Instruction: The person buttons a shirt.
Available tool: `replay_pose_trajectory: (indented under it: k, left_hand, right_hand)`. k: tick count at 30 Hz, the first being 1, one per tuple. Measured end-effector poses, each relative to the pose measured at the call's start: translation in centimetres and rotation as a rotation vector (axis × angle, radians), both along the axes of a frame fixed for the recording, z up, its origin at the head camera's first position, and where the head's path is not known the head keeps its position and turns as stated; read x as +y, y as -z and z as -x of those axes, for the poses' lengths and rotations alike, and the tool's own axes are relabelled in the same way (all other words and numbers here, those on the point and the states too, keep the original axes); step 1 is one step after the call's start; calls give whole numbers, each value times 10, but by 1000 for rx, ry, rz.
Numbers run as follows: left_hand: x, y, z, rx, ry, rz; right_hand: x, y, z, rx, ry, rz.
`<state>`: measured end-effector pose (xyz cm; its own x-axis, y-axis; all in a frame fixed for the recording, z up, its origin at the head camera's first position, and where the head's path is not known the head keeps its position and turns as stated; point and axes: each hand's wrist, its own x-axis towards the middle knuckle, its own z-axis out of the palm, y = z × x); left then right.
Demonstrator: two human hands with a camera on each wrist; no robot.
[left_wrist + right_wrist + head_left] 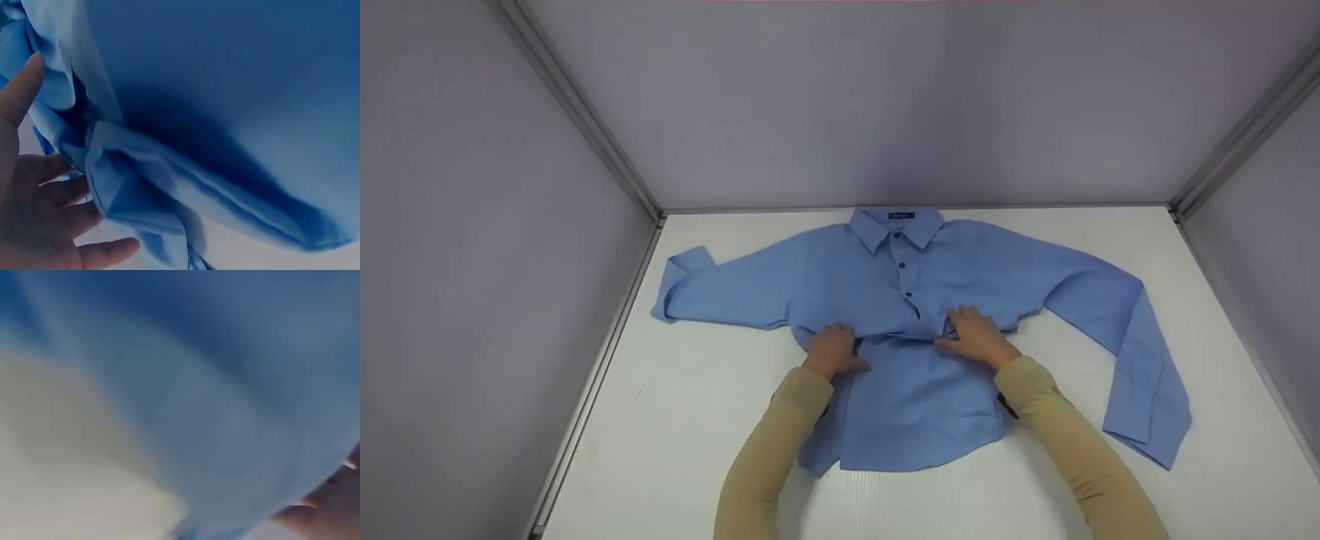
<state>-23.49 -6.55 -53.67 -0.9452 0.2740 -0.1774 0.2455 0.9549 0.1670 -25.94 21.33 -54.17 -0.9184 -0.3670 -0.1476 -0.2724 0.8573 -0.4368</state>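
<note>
A blue button-up shirt (855,285) lies front up with its collar at the back, and its midsection is bunched into a crosswise fold. My left hand (832,351) rests on the left part of that fold. In the left wrist view, the thumb and extended fingers of the left hand (45,208) are spread apart beside rumpled shirt cloth (146,197). Toward the right end of the fold, my right hand (979,337) touches the cloth with its fingers spread. Only part of the right hand (332,506) shows, blurred, in the right wrist view, below the shirt cloth (225,427).
The white table (682,420) is bounded by a grey back wall (780,105) and side walls. One sleeve (727,292) stretches left with its cuff folded back. The other sleeve (1140,360) bends down toward the front on the right.
</note>
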Motion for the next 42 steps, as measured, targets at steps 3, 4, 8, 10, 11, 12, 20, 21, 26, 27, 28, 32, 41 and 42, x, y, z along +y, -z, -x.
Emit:
replay_pose_trajectory:
  k: [3, 4, 8, 10, 11, 12, 20, 21, 26, 27, 28, 32, 41, 42]
  left_hand:
    - [7, 8, -3, -6, -10, 47]
    - [8, 11, -3, -4, -14, 65]
    - [14, 18, 1, 15, -14, 114]
    - [16, 18, 5, 25, -20, 118]
    - [16, 17, 7, 24, -27, 119]
    - [16, 15, 9, 21, -35, 120]
    - [14, 2, 15, -77, -57, 171]
    - [14, 1, 16, -81, -57, 166]
    - [11, -4, 19, -106, -83, 109]
    - [10, -2, 20, -105, -85, 101]
    - [9, 0, 20, -101, -85, 98]
    - [8, 11, 20, -69, -82, 120]
    - [12, 27, 14, 108, -105, 171]
    - [14, 27, 13, 155, -100, 178]
  right_hand:
    - [-10, 2, -8, -28, -29, -123]
    - [-11, 3, -10, -34, -18, -148]
    - [-10, 5, -9, -38, 17, -215]
    - [-10, 3, -6, -40, 25, -222]
    - [-10, 2, -5, -42, 28, -225]
    - [-11, 1, -4, -47, 31, -227]
    - [-16, -3, 7, -98, 24, -272]
    - [-16, -3, 8, -104, 26, -277]
    - [-16, -3, 13, -126, 41, -290]
    - [-16, -3, 13, -130, 43, -291]
    - [-16, -3, 14, -137, 44, -292]
    - [-17, -1, 15, -161, 59, -301]
    - [-22, 19, 13, 138, 61, -345]
    - [-24, 19, 12, 202, 61, -350]
